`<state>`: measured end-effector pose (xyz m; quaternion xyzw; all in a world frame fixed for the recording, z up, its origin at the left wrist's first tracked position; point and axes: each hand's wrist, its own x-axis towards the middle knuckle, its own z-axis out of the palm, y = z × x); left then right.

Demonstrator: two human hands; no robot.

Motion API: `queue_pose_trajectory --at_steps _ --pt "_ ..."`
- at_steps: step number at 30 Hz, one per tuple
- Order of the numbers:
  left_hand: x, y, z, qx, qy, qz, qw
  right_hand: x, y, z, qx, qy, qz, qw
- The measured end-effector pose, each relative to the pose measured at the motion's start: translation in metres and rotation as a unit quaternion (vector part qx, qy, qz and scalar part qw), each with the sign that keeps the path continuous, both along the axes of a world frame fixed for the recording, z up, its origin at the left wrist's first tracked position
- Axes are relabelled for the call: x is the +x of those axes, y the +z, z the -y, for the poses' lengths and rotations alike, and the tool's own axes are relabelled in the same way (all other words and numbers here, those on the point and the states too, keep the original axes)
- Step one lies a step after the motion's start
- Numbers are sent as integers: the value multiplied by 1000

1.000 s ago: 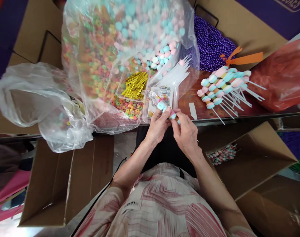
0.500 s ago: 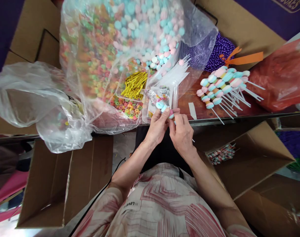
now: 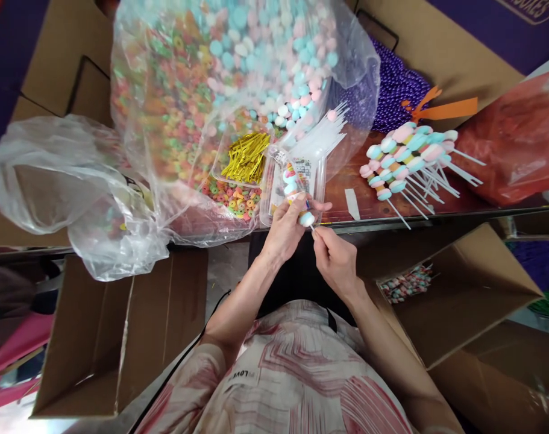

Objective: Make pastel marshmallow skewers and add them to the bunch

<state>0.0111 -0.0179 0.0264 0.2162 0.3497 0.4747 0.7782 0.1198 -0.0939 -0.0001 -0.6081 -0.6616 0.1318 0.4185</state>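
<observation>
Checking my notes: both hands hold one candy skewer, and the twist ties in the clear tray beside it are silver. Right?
No: the head view shows the twist ties gold, not silver. The left hand and right hand do hold one candy skewer, with the clear tray beside it.

Your left hand (image 3: 287, 226) gripping a candy skewer (image 3: 296, 196) in clear wrap, your right hand (image 3: 335, 259) pinching its stick, gold ties (image 3: 247, 158) beyond, finished skewers (image 3: 407, 158) to the right, boxes (image 3: 464, 289) below
</observation>
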Motion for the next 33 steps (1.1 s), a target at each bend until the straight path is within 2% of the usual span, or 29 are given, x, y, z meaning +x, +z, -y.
queue_pose_trajectory --at_steps 3,7,9,12,14,18,24,29,33 --pt "-8 -2 1 7 -60 22 998 -3 -1 -9 8 -18 -33 999" --pt "-23 -6 -2 5 -148 17 989 1 6 -11 -9 -11 -62 998" --pt "-28 -7 -7 9 -116 -2 993 2 9 -9 -8 -11 -69 998" --pt "-31 -7 -18 29 8 -23 999 1 9 -6 1 3 -69 998" --pt "-30 -7 -23 33 39 -26 998 0 7 -5 9 15 -65 998" --pt "-23 -7 -21 17 25 -18 999 -4 2 -8 48 26 -28 998" --pt "-13 -8 -8 27 16 -5 999 -11 -6 -16 143 -11 74 987" --pt "-18 -8 -13 -2 11 -2 1000 -8 -6 -15 130 29 68 989" --pt "-15 -8 -12 -7 30 20 999 -6 -9 -10 151 25 116 981"
